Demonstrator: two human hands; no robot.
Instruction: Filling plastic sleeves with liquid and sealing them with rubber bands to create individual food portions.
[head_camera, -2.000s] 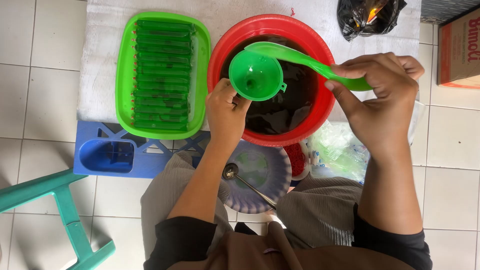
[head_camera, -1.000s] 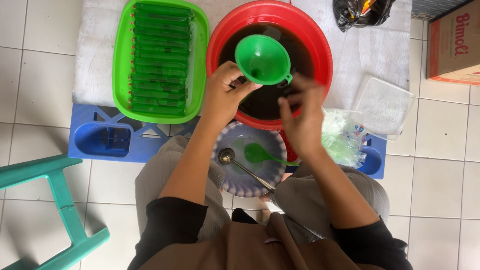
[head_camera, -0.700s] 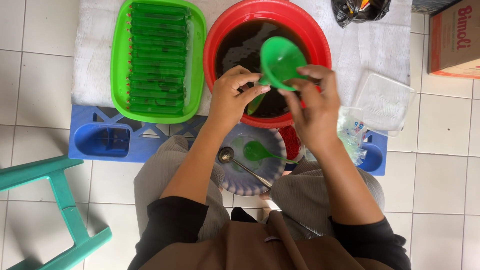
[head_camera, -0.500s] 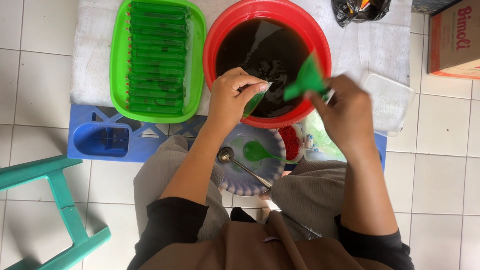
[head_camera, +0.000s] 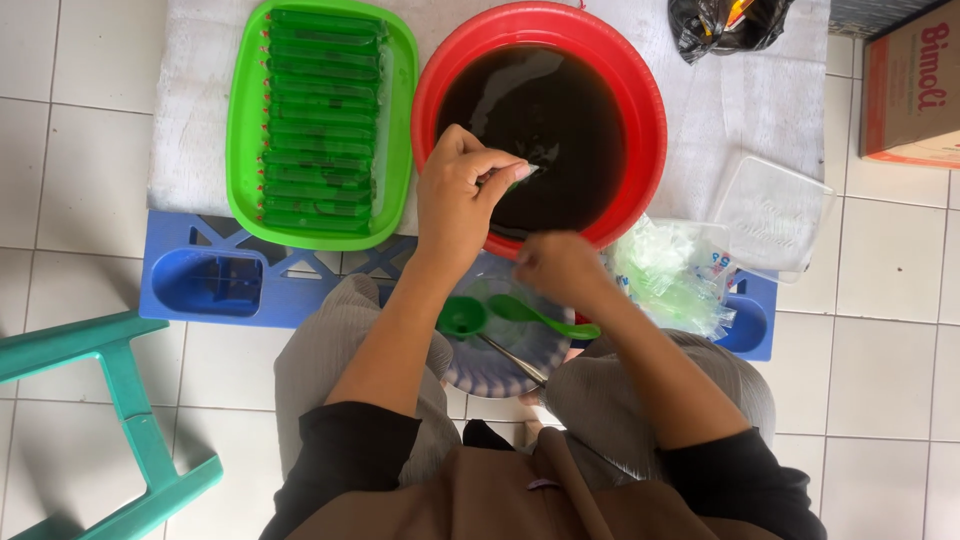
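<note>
Up top, left hand (head_camera: 455, 195) pinches thin green packet (head_camera: 518, 178); right hand (head_camera: 555, 265) blurred, grip unclear.

Basin at twelve o'clock, tray to its nine, plate at six.

I see my left hand (head_camera: 462, 205) over the basin (head_camera: 640, 110), the right hand (head_camera: 558, 268) at the basin's six, above the plate (head_camera: 520, 352) holding funnel (head_camera: 462, 317) and ladle (head_camera: 545, 316); tray (head_camera: 240, 150) at nine; bag pile (head_camera: 672, 275) at four.

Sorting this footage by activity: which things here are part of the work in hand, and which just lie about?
In use: left hand, right hand, red basin of dark liquid, green tube, green tray, green funnel, green ladle, clear bags.
Lying about: black bag, carton, teal stool.
</note>
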